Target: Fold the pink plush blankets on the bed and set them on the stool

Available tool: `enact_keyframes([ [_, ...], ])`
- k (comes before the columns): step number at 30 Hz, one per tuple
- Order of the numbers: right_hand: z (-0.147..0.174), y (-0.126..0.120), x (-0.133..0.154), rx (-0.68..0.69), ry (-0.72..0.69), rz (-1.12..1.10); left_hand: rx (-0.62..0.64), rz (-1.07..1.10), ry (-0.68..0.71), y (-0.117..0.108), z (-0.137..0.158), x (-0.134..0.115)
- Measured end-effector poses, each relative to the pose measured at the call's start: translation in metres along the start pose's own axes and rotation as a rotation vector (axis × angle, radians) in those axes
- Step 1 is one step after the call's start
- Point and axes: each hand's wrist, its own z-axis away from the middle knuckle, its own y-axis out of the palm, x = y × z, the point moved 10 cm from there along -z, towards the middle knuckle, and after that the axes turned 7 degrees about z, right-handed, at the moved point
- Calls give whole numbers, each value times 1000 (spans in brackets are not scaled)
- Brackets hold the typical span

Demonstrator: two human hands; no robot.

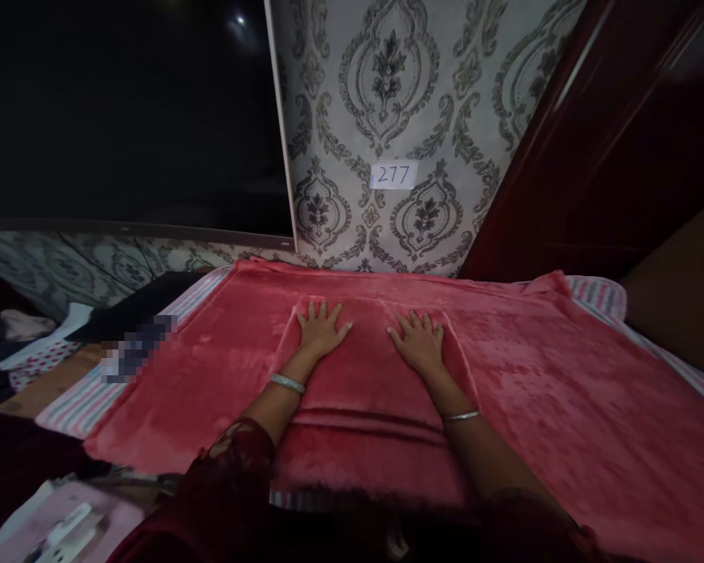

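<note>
A folded red plush cloth [367, 391] lies on a larger red blanket [563, 391] spread over a striped surface. My left hand [321, 327] rests flat on the folded cloth's far left part, fingers spread. My right hand [419, 340] lies flat on its far right part, fingers apart too. Both wrists wear silver bangles. Neither hand holds anything.
A wall with grey damask wallpaper carries a paper label reading 277 [393, 174]. A dark screen [123, 109] stands at the back left. Dark red wood [610, 141] rises at the right. Clothes and papers [41, 344] lie at the left edge.
</note>
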Motion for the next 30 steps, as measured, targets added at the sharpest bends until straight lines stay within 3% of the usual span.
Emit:
enact_keyframes([
  [7,2,-17,2,81,7,-43,47,32,-26,-14,0,-4],
  [9,11,-29,2,93,8,-76,36,54,-29,-27,10,-11],
  [12,39,-50,11,-3,-48,-98,-35,48,103,-42,44,-36],
  [15,76,-45,26,-30,-127,-93,3,26,250,-25,87,-58],
  [18,99,-25,33,0,-147,-71,66,13,248,3,111,-59],
  [22,103,-16,35,-11,-147,-46,68,8,230,17,113,-55],
  [30,101,-20,35,-54,-140,-56,34,12,245,15,111,-56],
])
